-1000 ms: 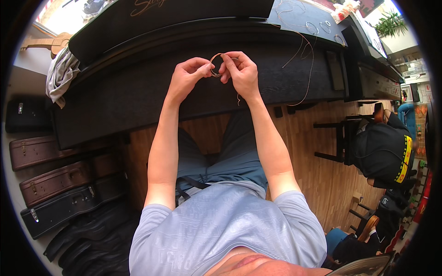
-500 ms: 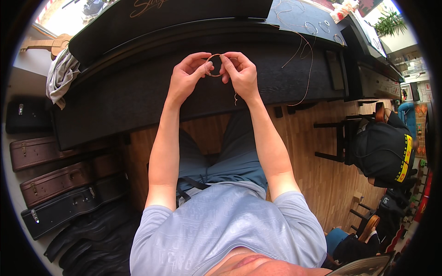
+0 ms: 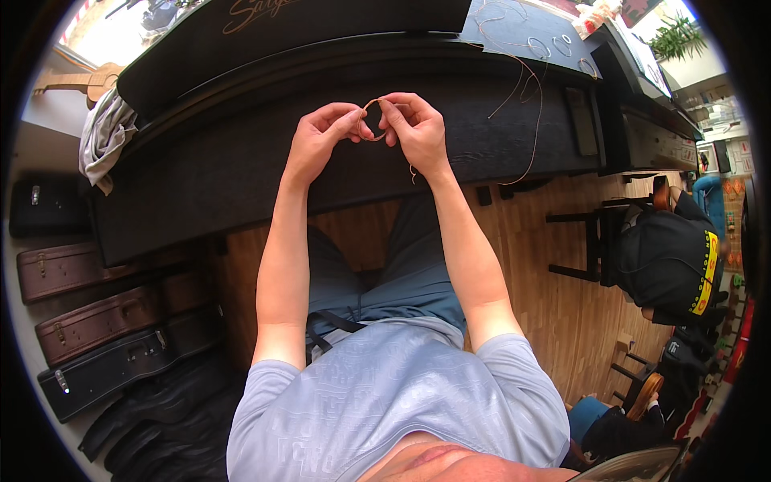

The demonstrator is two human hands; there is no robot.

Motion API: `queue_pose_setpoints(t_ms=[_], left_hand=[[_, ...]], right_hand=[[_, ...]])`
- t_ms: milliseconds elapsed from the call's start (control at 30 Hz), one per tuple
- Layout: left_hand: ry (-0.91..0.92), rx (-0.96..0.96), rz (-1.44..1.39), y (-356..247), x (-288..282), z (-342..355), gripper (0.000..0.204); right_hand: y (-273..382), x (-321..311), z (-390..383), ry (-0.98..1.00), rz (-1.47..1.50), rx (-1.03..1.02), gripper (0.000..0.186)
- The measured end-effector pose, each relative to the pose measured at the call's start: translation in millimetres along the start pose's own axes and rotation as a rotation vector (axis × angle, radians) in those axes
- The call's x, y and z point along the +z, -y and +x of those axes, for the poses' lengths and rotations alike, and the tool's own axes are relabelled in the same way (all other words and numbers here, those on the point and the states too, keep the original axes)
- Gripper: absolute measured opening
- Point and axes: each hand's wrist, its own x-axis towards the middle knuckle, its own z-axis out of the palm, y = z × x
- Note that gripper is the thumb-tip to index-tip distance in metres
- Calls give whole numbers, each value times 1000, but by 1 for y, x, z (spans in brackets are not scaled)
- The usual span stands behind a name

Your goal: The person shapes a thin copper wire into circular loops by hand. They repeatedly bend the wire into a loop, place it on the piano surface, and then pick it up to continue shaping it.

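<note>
A small ring of coiled copper-coloured guitar string [image 3: 371, 102] is up between my two hands, above the black piano's closed front. My left hand [image 3: 320, 138] pinches the ring's left side between thumb and fingers. On the opposite side my right hand [image 3: 421, 138] grips it near the top, thumb and index finger pressed together. A short, kinked loose end [image 3: 414, 172] dangles below my right hand. Parts of the ring are hidden by my fingertips.
Right of my hands, a bluish board [image 3: 514, 34] carries several thin coiled strings; one long string [image 3: 536, 132] droops over the black piano [image 3: 233, 161]. Instrument cases [image 3: 104, 313] lie at left, near a grey cloth [image 3: 107, 136]. A person in black [image 3: 662, 257] sits at right.
Both hands have shifted slightly left with the string. The ring looks more tilted, and my fingertips are a little closer together.
</note>
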Motion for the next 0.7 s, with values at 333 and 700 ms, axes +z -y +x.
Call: queue_pose_setpoints(t_ms=[333, 700], left_hand=[[20, -4, 78, 4, -1, 1, 17], [-12, 49, 100, 8, 1, 3, 12]], right_hand=[[-12, -4, 2, 56, -95, -161, 16], [-10, -3, 0, 132, -36, -126, 27]])
